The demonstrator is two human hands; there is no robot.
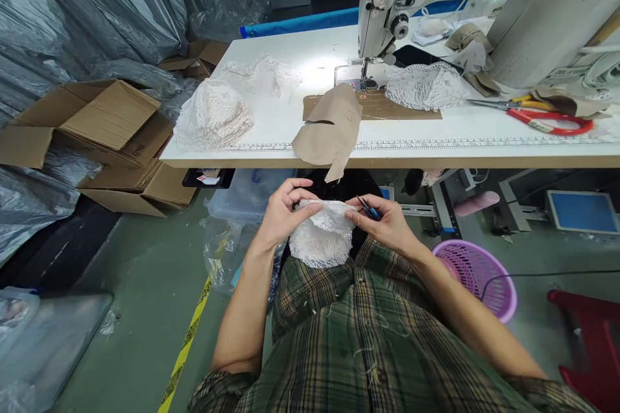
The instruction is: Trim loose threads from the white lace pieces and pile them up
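Note:
A piece of white lace fabric (322, 239) is stretched between my two hands above my lap, its lower part hanging down. My left hand (285, 210) pinches its upper left edge between thumb and fingers. At the upper right edge my right hand (385, 222) pinches the fabric too, with small blue-handled thread snips (369, 209) held in the same hand, their dark tips pointing up and left. Just beyond my hands, a beige fabric piece (332, 126) with a slit lies partly over the edge of the white sewing table (271, 135).
A sewing machine (382, 19) stands on the table. Lace pieces (213, 113) are piled at its left, with another lace piece (426, 86) right of the needle. Red-handled scissors (547, 119) lie farther right. Below are a purple basket (504, 297) and cardboard boxes (106, 116).

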